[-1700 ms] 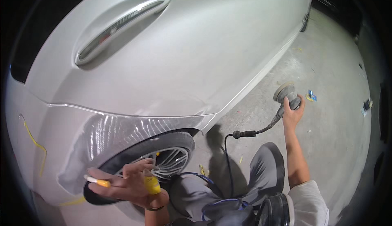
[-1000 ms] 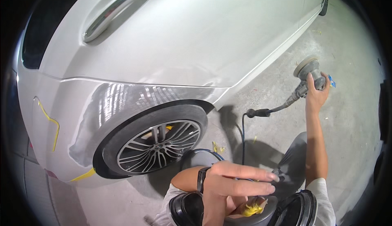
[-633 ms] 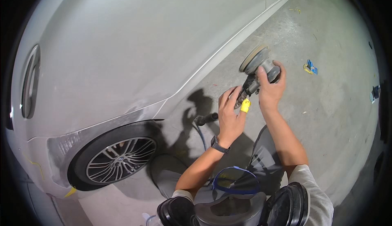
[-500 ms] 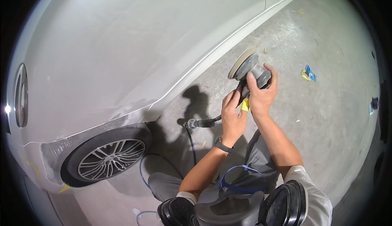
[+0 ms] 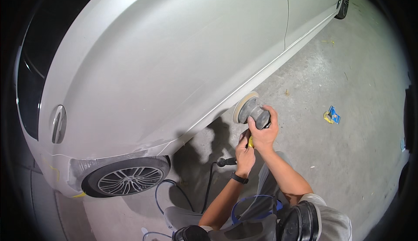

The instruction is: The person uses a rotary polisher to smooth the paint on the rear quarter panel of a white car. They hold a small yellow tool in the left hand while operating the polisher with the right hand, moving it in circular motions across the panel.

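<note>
A grey-black round sander [image 5: 254, 111] with a pale tan pad [image 5: 243, 104] is between my hands. My right hand [image 5: 264, 134] is wrapped round its body, thumb on the near side and fingers over the far side. Lower down, my left hand [image 5: 244, 154] closes round the sander's dark handle, where a piece of yellow tape [image 5: 251, 142] shows. The tilted pad faces the light silver car's [image 5: 174, 67] lower side, close to the sill [image 5: 226, 106]. Whether it touches, I cannot tell. A hose fitting [image 5: 226, 161] sticks out left of my left wrist.
The car's wheel [image 5: 130, 180] stands at lower left, below a scuffed grey arch edge [image 5: 87, 167]. A dark hose [image 5: 209, 188] curves over the concrete floor. A blue and yellow wrapper [image 5: 332, 115] lies to the right. A respirator's black filter [image 5: 300, 221] fills the bottom edge.
The view has shifted, showing more of the car's side and a dark window. Both hands have brought the sander nearer the sill. My grip stays much the same.
</note>
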